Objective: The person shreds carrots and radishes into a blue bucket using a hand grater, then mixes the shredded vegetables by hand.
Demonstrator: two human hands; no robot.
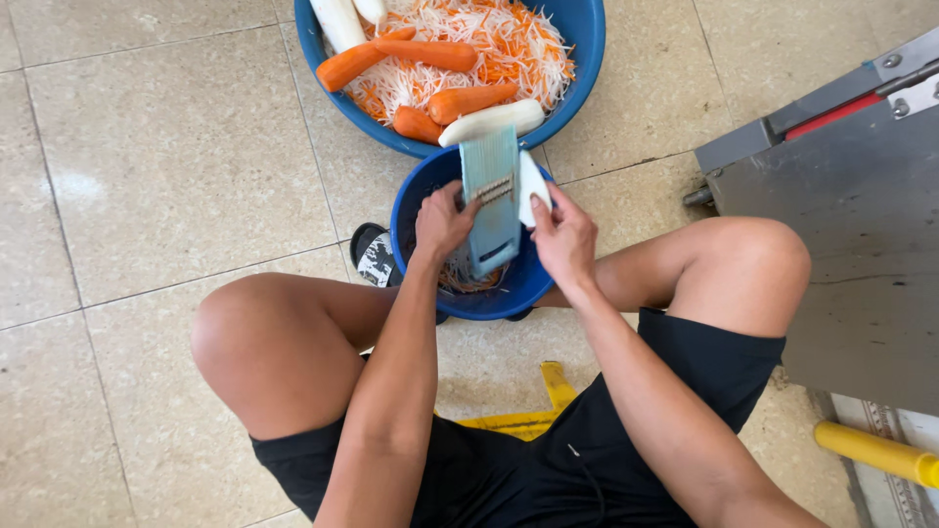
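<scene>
A light blue slicer board [492, 200] leans into a small blue bowl [528, 286] on the floor between my knees. My left hand [442, 221] grips the slicer's left edge. My right hand [564, 235] holds a white radish piece [531, 186] against the slicer's right side. Shredded strips lie in the small bowl under the slicer. Beyond it stands a large blue basin [585, 44] with shredded white and orange vegetable, whole carrots [430, 54] and a white radish [492, 121].
I sit on a low yellow stool [533, 416] on a beige tiled floor. A grey metal machine [851, 225] stands at the right, with a yellow bar [875, 453] beside it. A black sandal [372, 256] shows left of the small bowl.
</scene>
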